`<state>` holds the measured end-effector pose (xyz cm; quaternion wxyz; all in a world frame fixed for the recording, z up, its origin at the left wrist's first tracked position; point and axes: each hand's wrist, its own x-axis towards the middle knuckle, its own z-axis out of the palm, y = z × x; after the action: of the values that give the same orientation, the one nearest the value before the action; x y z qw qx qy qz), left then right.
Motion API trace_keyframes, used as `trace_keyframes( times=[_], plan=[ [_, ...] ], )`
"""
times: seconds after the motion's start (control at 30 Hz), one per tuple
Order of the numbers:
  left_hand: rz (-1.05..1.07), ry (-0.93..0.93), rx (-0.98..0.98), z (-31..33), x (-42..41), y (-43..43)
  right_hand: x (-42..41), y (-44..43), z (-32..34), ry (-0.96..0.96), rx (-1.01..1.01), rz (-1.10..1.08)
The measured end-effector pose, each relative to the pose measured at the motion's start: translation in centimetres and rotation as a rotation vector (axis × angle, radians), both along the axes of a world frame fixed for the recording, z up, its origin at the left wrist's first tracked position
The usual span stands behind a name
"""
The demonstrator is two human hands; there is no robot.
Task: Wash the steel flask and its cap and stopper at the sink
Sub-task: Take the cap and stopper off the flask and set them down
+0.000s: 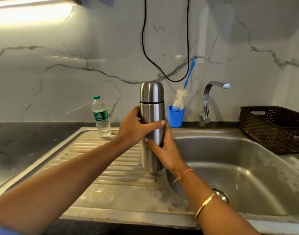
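Left hand (pixel 133 129) is curled round the middle of the steel flask (pixel 152 114) from the left, thumb laid across the front and fingers passed behind; right hand (pixel 165 150) is curled round the body just below it from the right, thumb crossing the front, fingers hidden behind the metal. Both hands are closed on the flask; nothing else is held.

The flask is held upright between the two hands, above the line where the ribbed drainboard (pixel 94 158) meets the basin of the sink (pixel 230 150); whether its base touches the steel cannot be told. The upper part stands clear above the left hand; the lower part runs down beside the right wrist.

The flask is seen as a brushed steel cylinder; the domed cap (pixel 151 92) is fitted on top, marked off by a dark ring.

At the back edge of the bench (pixel 26 141), a water bottle (pixel 102 117) stands at the left of the flask; a blue cup (pixel 176 117) holding a bottle brush (pixel 180 100) stands at its right, beside the tap (pixel 208 99); a dark woven basket (pixel 272 129) is set at the right edge.
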<state>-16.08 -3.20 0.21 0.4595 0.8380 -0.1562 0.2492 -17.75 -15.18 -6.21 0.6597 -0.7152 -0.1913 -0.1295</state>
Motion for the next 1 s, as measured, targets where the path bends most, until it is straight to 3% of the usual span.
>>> trace_keyframes(
  times=[0.17,0.23,0.37,0.5,0.77,1.0],
  plan=[
    [-0.206,0.117,0.035,0.5,-1.2,0.4,-0.2,-1.1,0.3,0.066,0.068,0.069],
    [-0.293,0.225,-0.056,1.3,-1.4,0.5,-0.4,-1.1,0.1,0.075,0.053,0.048],
    [-0.440,0.269,-0.284,4.2,-0.4,1.2,-0.8,-0.8,-0.2,0.041,-0.027,-0.017],
    [-0.515,0.309,-0.341,6.0,0.6,0.8,-1.0,-0.4,0.2,0.025,-0.026,-0.042],
    [-0.314,0.230,-0.403,6.1,0.6,-2.6,-0.6,-1.1,0.6,0.023,-0.010,-0.212],
    [-0.027,0.087,-0.389,4.3,0.0,-6.0,-1.2,-2.1,0.4,-0.008,-0.309,-0.627]
  ],
)
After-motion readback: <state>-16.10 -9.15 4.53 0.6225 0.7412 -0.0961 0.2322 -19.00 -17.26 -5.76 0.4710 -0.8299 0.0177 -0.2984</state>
